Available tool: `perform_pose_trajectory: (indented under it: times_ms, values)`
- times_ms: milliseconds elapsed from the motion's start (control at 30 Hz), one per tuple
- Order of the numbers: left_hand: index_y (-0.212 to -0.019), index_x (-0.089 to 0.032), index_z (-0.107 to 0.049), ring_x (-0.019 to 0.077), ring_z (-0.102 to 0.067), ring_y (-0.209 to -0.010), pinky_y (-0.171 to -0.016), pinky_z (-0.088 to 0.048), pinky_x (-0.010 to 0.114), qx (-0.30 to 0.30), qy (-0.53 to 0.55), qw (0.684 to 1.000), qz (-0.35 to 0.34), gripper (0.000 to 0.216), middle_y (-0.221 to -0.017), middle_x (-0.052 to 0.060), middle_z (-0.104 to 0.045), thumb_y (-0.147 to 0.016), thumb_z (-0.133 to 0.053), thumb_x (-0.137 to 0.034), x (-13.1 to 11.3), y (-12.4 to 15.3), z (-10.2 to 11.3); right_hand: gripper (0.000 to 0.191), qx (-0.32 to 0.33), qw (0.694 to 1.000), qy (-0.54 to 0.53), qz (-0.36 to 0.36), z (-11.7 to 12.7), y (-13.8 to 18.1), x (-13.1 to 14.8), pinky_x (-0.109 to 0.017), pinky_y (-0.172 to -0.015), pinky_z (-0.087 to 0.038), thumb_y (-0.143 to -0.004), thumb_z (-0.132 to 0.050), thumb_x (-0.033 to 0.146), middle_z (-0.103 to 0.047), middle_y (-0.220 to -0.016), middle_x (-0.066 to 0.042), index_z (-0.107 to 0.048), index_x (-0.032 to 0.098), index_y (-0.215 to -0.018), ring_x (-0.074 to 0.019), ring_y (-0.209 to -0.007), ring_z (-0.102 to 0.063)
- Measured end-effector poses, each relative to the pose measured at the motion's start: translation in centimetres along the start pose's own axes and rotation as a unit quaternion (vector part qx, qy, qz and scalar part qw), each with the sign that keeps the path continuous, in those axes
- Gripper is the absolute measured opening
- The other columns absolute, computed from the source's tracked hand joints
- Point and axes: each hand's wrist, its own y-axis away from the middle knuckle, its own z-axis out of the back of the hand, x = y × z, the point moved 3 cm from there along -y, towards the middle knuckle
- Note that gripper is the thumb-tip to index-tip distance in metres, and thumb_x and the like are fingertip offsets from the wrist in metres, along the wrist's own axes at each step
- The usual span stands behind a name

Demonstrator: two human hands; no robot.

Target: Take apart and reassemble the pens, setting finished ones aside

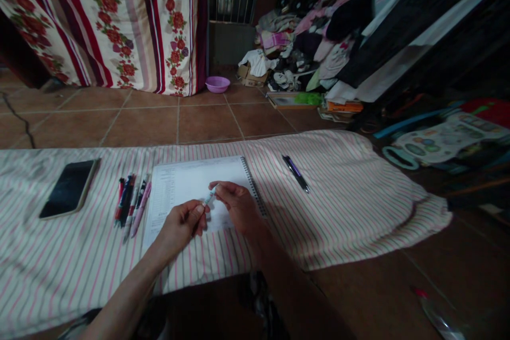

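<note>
Over the spiral notebook, my left hand and my right hand meet at a slim white-and-blue pen. The left fingers are closed round its lower end, while the right thumb and fingers pinch its upper end. The pen is tilted, and the fingers hide its ends. Beneath my hands, the notebook lies open at a pale page with a printed column down its left side. Several pens lie side by side left of the notebook. A black and purple pen rests to its right.
A phone lies dark side up at the left on the striped cloth. Beyond are a tiled floor, a floral curtain, a purple basin and a heap of clothes. A colourful plastic toy stands at the right.
</note>
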Motion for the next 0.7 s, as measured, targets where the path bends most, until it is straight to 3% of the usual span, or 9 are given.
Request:
perform_pose_trajectory:
  times_ms: [100, 200, 300, 433, 700]
  values:
    - [-0.075, -0.013, -0.057, 0.0076, -0.041, -0.043, -0.045, -0.03, 0.022, -0.026, -0.017, 0.999, -0.015, 0.036, -0.049, -0.004, -0.048, -0.074, -0.057, -0.05, 0.6, -0.2, 0.3, 0.02, -0.019, 1.0, 0.019, 0.01, 0.0, -0.1, -0.2, -0.026, -0.069, -0.039, -0.068, -0.068, 0.037, -0.065, -0.071, 0.001, -0.073, 0.02, -0.079, -0.0103, -0.065, -0.051]
    - [-0.077, -0.013, -0.056, 0.0075, -0.041, -0.043, -0.045, -0.03, 0.022, -0.024, -0.004, 1.0, -0.014, 0.036, -0.05, -0.004, -0.049, -0.074, -0.057, -0.049, 0.6, -0.1, 0.2, 0.022, -0.005, 0.999, -0.051, -0.018, -0.3, -0.1, -0.4, -0.026, -0.07, -0.04, -0.065, -0.07, 0.037, -0.067, -0.078, -0.001, -0.072, 0.02, -0.079, -0.0103, -0.068, -0.053]
    - [-0.075, -0.013, -0.056, 0.0074, -0.042, -0.041, -0.044, -0.031, 0.022, 0.021, 0.035, 0.999, 0.01, 0.034, -0.05, -0.003, -0.05, -0.075, -0.057, -0.048, 0.1, 0.2, -0.2, 0.023, 0.011, 0.993, -0.108, -0.049, -0.5, 0.2, -0.2, -0.024, -0.069, -0.04, -0.064, -0.072, 0.037, -0.068, -0.087, -0.002, -0.072, 0.02, -0.08, -0.0089, -0.069, -0.053]
    - [-0.072, -0.014, -0.055, 0.008, -0.042, -0.041, -0.044, -0.031, 0.023, 0.068, 0.072, 0.995, 0.033, 0.035, -0.048, -0.004, -0.048, -0.075, -0.056, -0.048, -0.5, 0.5, -0.5, 0.024, 0.024, 0.991, -0.107, -0.072, -0.5, 0.3, 0.0, -0.021, -0.062, -0.037, -0.063, -0.072, 0.037, -0.067, -0.087, -0.001, -0.072, 0.02, -0.08, -0.006, -0.063, -0.049]
    - [-0.075, -0.013, -0.056, 0.007, -0.04, -0.039, -0.043, -0.028, 0.023, 0.005, 0.021, 1.0, 0.018, 0.038, -0.047, -0.004, -0.048, -0.073, -0.057, -0.051, 0.4, -0.1, -0.3, 0.021, 0.0, 0.997, -0.059, -0.039, -0.3, 0.0, -0.4, -0.023, -0.062, -0.036, -0.066, -0.07, 0.037, -0.065, -0.077, 0.0, -0.071, 0.019, -0.077, -0.0071, -0.062, -0.047]
